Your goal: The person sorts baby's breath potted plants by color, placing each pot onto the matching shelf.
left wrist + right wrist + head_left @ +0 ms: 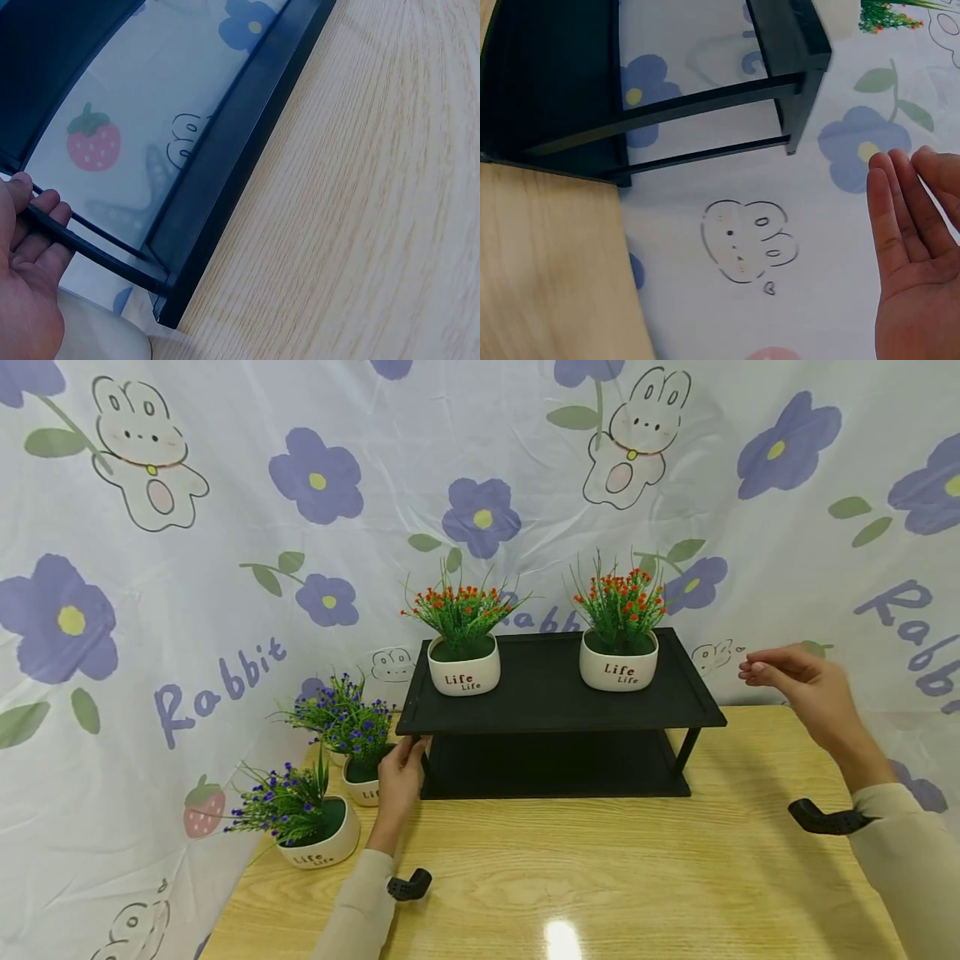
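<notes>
A black two-tier shelf (536, 697) stands on the wooden table. My left hand (401, 781) grips its front left post (112, 259), thumb on one side and fingers curled round the other in the left wrist view. Off the shelf's right end, my right hand (817, 697) is raised in the air, holding nothing; its fingers (889, 225) are nearly straight in the right wrist view. On the top tier sit two white "Life" pots with red-orange flowers, a left pot (465, 677) and a right pot (618, 670). The lower tier (547, 768) lies partly hidden beneath the top.
Left of the shelf, several white pots hold purple-blue flowers: a front pot (322, 847), and another pot (363, 792) close beside my left hand. A printed rabbit-and-flower cloth (375, 410) hangs behind and along the left of the wooden table (600, 877).
</notes>
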### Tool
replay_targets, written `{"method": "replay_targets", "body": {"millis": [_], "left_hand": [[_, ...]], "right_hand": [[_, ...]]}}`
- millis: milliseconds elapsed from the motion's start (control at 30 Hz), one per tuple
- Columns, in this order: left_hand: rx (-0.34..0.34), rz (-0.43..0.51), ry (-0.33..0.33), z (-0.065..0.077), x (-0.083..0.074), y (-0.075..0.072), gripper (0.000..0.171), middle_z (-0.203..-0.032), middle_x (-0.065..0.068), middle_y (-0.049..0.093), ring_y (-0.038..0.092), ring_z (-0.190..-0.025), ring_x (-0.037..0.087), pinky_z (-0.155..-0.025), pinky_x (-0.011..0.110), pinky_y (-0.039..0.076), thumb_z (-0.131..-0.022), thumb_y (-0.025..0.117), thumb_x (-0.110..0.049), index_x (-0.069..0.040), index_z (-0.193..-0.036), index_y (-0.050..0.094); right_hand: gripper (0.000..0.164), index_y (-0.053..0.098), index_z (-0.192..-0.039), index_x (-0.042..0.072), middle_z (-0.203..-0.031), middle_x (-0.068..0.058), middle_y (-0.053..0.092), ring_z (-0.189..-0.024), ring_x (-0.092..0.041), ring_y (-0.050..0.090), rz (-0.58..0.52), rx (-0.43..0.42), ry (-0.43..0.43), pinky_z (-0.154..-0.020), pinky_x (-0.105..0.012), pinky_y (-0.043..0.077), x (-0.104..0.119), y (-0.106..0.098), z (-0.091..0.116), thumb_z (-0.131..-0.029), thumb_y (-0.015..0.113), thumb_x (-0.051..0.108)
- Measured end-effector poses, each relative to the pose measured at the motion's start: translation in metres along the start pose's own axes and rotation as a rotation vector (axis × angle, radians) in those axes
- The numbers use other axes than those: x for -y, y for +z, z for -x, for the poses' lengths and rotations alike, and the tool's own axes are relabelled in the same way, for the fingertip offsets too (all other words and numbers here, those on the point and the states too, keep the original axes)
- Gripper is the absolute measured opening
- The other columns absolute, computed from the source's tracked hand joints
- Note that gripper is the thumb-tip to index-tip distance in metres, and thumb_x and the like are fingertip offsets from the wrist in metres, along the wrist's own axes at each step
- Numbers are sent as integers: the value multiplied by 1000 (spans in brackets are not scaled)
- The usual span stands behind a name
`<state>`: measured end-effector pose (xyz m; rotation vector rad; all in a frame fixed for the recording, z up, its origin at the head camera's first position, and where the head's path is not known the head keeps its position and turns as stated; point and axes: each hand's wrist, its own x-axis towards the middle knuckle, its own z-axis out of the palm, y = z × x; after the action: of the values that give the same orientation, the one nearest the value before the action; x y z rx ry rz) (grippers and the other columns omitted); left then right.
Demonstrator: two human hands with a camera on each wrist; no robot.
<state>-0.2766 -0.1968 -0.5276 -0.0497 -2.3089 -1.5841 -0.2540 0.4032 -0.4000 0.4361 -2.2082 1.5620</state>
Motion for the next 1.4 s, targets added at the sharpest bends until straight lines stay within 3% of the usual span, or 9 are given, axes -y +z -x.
{"method": "replay_targets", "body": {"millis": [167, 600, 767, 933, 1033, 1067, 1167, 1300, 1400], "left_hand": [[6, 6, 3, 0, 1, -2, 35, -141, 14, 71, 66, -134, 30, -115, 53, 51, -114, 55, -22, -13, -144, 67], [8, 15, 4, 0, 1, -2, 36, -143, 14, 70, 65, -134, 31, -115, 53, 51, -114, 54, -22, -13, -147, 65], [14, 27, 10, 0, 2, -3, 37, -143, 15, 69, 63, -138, 30, -117, 53, 49, -114, 54, -22, -12, -148, 65], [3, 14, 18, 0, 2, -1, 34, -141, 14, 71, 65, -135, 30, -115, 51, 51, -114, 54, -20, -12, -144, 67], [0, 1, 15, 0, 1, 0, 33, -139, 13, 72, 71, -120, 35, -108, 46, 56, -114, 54, -21, -13, -143, 69], [3, -4, 16, 0, 1, 0, 34, -138, 15, 73, 72, -109, 36, -100, 43, 58, -114, 54, -22, -13, -144, 68], [2, -8, 10, 0, 0, 1, 34, -137, 14, 73, 72, -107, 35, -97, 42, 58, -114, 54, -23, -14, -143, 68], [-11, -18, 9, 0, 1, 1, 33, -137, 11, 73, 70, -124, 27, -108, 46, 56, -114, 55, -23, -15, -142, 69], [-13, -20, 10, 0, 2, 1, 33, -133, 13, 75, 73, -106, 31, -97, 45, 59, -113, 55, -23, -15, -143, 69]], "right_hand": [[30, 66, -133, -9, -113, 14, 79, -99, 1, 76, -43, -20, 48, -93, -7, 53, -10, 12, 13, -108, 62, 5], [41, 61, -148, 3, -127, 21, 72, -115, 8, 67, -94, -38, 105, -96, -5, 49, -45, 49, 46, -108, 64, 9], [47, 55, -153, 0, -129, 23, 69, -114, 10, 66, -180, -64, 144, -96, -4, 48, -54, 63, 58, -108, 63, 10], [40, 62, -147, 10, -121, 19, 72, -109, 8, 69, -273, -76, 183, -95, -6, 51, -61, 75, 66, -107, 64, 7], [34, 67, -138, 15, -117, 17, 74, -107, 6, 70, -305, -74, 183, -95, -7, 53, -62, 80, 68, -106, 65, 5], [33, 68, -137, 16, -116, 17, 74, -107, 6, 70, -301, -72, 183, -95, -7, 53, -62, 82, 69, -106, 66, 6], [33, 67, -139, 16, -116, 19, 73, -108, 7, 68, -240, -60, 189, -95, -7, 52, -62, 86, 71, -107, 65, 9], [45, 58, -152, 11, -122, 29, 67, -113, 14, 63, -107, -35, 225, -94, -5, 51, -64, 92, 74, -108, 65, 18], [54, 52, -158, 9, -126, 31, 64, -118, 17, 59, -63, -19, 251, -95, -5, 50, -66, 97, 74, -108, 66, 24]]}}
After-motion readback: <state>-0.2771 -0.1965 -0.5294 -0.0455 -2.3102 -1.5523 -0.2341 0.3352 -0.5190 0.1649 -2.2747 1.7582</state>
